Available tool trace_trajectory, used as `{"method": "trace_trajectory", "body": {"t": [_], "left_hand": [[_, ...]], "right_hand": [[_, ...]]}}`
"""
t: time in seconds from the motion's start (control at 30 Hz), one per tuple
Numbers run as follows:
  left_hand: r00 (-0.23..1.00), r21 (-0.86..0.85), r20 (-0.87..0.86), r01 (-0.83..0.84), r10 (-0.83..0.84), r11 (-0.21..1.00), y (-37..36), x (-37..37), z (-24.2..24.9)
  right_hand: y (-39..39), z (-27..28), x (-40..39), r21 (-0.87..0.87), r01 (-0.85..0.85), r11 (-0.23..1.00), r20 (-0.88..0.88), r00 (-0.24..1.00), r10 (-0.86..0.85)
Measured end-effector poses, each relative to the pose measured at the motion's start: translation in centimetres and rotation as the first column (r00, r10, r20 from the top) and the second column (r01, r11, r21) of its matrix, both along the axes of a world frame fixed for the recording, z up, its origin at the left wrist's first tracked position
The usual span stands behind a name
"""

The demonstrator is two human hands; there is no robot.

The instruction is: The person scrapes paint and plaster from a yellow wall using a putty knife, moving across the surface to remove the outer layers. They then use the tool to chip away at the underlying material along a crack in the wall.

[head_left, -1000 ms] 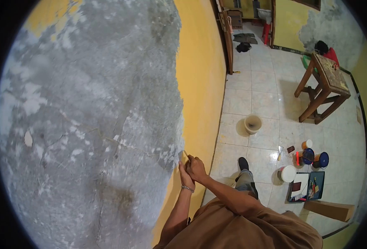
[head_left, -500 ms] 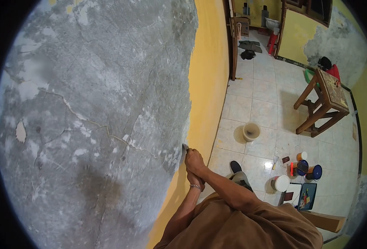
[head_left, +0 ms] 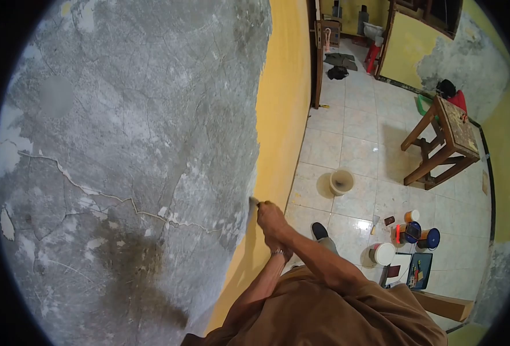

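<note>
My right hand point(head_left: 272, 219) is closed around the handle of a scraper point(head_left: 254, 201), only its blade and a bit of dark handle showing. The blade meets the wall where bare grey plaster point(head_left: 168, 132) borders yellow paint point(head_left: 284, 75). Tucked under the right wrist is my left hand point(head_left: 285, 252), with a bracelet at its wrist; its fingers are hidden behind the right hand and forearm. A long crack point(head_left: 108, 196) runs across the grey plaster.
On the tiled floor stand a bucket point(head_left: 342, 182), a white-lidded pail point(head_left: 384, 253), blue-lidded tubs point(head_left: 432, 238) and a tool tray point(head_left: 420, 271). A wooden stool point(head_left: 459, 130) is at the right, a cardboard box point(head_left: 445, 305) lower right. My shoe point(head_left: 319, 231) is near the wall.
The view has shifted a little, and the wall's marks sit further left and lower. Both hands stay together at the paint edge, with the scraper blade now tilted differently.
</note>
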State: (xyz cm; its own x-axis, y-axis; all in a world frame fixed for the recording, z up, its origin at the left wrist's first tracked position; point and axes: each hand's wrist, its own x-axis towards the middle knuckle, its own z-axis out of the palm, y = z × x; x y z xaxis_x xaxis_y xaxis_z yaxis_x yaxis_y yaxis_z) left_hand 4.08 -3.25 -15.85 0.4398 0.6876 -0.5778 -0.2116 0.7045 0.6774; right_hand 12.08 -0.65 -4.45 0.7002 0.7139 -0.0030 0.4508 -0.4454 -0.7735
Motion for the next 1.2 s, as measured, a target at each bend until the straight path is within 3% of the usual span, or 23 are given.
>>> {"method": "trace_trajectory", "body": {"t": [0.03,0.2,0.33,0.4,0.43,0.5,0.53,0.57,0.63,0.67,0.7,0.77,0.8,0.83,0.9,0.93,0.97,1.03,1.07,1.17,1.2], "left_hand": [[0.988,0.050,0.150,0.040,-0.047,0.998,0.2,-1.0,-4.6],[0.978,0.207,0.150,0.114,-0.146,0.972,2.1,-1.9,-3.9],[0.994,0.066,0.009,0.107,-0.108,0.992,0.6,-0.3,6.7],[0.952,-0.209,0.254,-0.119,0.171,0.971,1.1,1.0,9.9],[0.954,-0.208,0.245,-0.122,0.173,0.970,1.2,1.0,10.1],[0.989,-0.037,-0.149,-0.020,0.015,0.999,0.4,0.0,10.2],[0.981,-0.183,-0.195,-0.045,0.009,0.982,0.7,0.2,11.0],[0.980,-0.180,-0.197,-0.048,0.011,0.982,0.2,-0.3,11.3],[0.992,0.011,-0.041,-0.117,0.118,0.993,-0.4,-0.1,12.6],[0.999,-0.080,0.005,-0.037,0.037,0.996,0.3,-0.5,13.6],[0.999,-0.071,0.008,-0.037,0.038,0.997,1.0,0.1,12.7],[0.962,0.020,-0.266,0.062,-0.054,0.998,2.3,1.6,9.8],[0.944,-0.125,-0.321,0.036,-0.075,0.992,1.6,2.3,12.1],[0.942,-0.131,-0.324,0.048,-0.088,0.990,1.0,2.0,11.2],[0.997,0.012,0.013,0.074,-0.074,0.997,0.0,0.4,8.1],[0.993,0.026,0.119,-0.006,0.002,1.000,0.0,-0.1,7.7],[0.993,0.029,0.122,-0.008,0.004,1.000,0.3,0.3,7.2],[0.990,0.189,-0.138,0.055,-0.029,0.980,0.2,0.3,7.6],[0.995,0.042,-0.094,-0.032,0.036,0.999,0.4,0.6,7.6],[0.993,-0.066,-0.120,-0.022,0.014,0.998,-0.5,0.4,10.6],[0.997,0.026,-0.082,0.007,-0.005,1.000,-0.3,-0.2,9.7]], "right_hand": [[-0.2,0.6,-1.0,0.044,-0.014,0.999,0.047,0.999,0.012],[0.0,1.3,-0.9,0.085,0.025,0.996,0.040,0.999,-0.028],[0.2,2.2,-0.9,0.114,0.015,0.993,0.036,0.999,-0.019],[0.7,3.0,-1.1,0.096,0.071,0.993,0.046,0.996,-0.076],[0.9,2.9,-1.1,0.095,0.071,0.993,0.037,0.997,-0.075],[0.4,2.3,-0.9,0.148,0.097,0.984,0.015,0.995,-0.100],[0.5,2.3,-0.6,0.122,0.085,0.989,-0.016,0.996,-0.084],[0.2,2.4,-1.4,0.125,0.083,0.989,-0.018,0.996,-0.082],[0.3,2.9,-2.2,0.147,0.071,0.987,0.035,0.996,-0.077],[0.7,3.3,-1.9,0.031,0.045,0.999,-0.042,0.998,-0.043],[1.2,3.3,-1.3,0.040,0.044,0.998,-0.039,0.998,-0.043],[1.7,2.5,0.8,-0.008,0.104,0.995,-0.106,0.989,-0.104],[1.4,2.4,1.4,-0.022,0.086,0.996,-0.117,0.989,-0.088],[0.8,2.3,1.2,-0.028,0.099,0.995,-0.120,0.988,-0.101],[-0.1,2.4,-0.1,0.088,0.038,0.995,-0.037,0.999,-0.034],[0.1,1.7,-0.9,0.150,0.035,0.988,0.049,0.998,-0.043],[0.6,1.1,-0.5,0.153,0.033,0.988,0.051,0.998,-0.041],[0.8,1.4,-0.5,0.083,0.058,0.995,-0.030,0.998,-0.056],[0.7,1.5,-0.2,0.087,0.067,0.994,-0.031,0.997,-0.064],[0.0,2.3,-0.4,0.085,0.046,0.995,-0.061,0.997,-0.041],[0.1,2.1,-0.9,0.119,0.046,0.992,-0.012,0.999,-0.045]]}}
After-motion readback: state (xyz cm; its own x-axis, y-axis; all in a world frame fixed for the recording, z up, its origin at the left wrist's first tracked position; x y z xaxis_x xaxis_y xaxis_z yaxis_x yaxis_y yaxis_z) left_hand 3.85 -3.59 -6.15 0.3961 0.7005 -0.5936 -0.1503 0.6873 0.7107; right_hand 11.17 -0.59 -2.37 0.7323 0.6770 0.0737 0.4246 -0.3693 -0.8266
